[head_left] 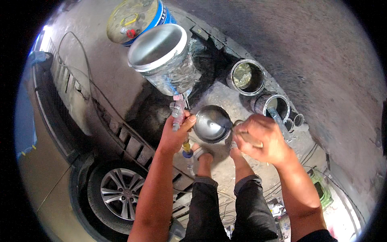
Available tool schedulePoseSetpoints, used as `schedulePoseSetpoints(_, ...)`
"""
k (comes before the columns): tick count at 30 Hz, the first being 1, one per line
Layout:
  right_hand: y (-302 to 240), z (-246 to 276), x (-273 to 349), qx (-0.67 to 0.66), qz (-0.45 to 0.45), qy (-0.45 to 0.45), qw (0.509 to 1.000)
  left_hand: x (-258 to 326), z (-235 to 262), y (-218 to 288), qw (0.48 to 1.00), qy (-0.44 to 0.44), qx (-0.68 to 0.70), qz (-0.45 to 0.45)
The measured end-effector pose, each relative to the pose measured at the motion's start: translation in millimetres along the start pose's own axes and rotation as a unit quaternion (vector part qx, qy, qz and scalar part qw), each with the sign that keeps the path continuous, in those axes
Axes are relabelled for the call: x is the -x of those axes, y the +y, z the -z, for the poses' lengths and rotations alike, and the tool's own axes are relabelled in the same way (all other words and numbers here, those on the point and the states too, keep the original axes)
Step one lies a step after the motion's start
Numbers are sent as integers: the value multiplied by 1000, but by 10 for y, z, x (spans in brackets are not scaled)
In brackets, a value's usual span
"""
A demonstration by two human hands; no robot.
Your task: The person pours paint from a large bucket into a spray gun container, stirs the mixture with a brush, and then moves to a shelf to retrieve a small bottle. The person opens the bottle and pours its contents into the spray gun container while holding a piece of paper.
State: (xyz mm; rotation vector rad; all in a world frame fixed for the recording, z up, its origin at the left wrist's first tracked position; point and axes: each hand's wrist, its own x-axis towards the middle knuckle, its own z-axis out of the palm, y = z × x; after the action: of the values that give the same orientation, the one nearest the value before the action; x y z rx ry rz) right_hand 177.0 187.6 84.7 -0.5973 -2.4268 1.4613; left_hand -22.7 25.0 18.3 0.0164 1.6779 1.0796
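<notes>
My left hand is wrapped round a paint-smeared spray gun with silver knobs. A yellow and blue fitting shows below that hand, leading to a clear hose. Just right of the gun, a round pot holds silver paint; my left fingertips are at its rim. At the pot's right side, my right hand is closed, blurred by motion, on a tan-handled tool. The tool's working end cannot be made out. A large paint-streaked bucket, silvery inside, stands beyond the gun.
A blue-sided drum stands at the far left. Two dark cans stand along the wall at right, one with a flat stick. A car wheel is at lower left; cables lie near a green object at lower right.
</notes>
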Motion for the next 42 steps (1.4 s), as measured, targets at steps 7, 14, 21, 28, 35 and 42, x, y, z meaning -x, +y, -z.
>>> schedulePoseSetpoints(7,-116,-196,-41,1,93,-105,990,2,11,-9,1000,-24,14,12)
schedulePoseSetpoints(14,-66,-71,-184,-24,-2,-4,1000,46,40,-21,998,-61,-2,3)
schedulePoseSetpoints(21,-193,-392,110,-175,-313,90,929,47,19,-141,994,-9,-54,-97)
schedulePoseSetpoints(28,-59,-386,-51,139,-120,85,979,84,-43,-199,992,19,-70,-103)
schedulePoseSetpoints(35,1,-398,69,17,87,4,996,89,12,-110,999,28,-8,-25)
schedulePoseSetpoints(42,-72,-416,-150,-15,-175,154,972,82,55,-173,994,57,-24,-86)
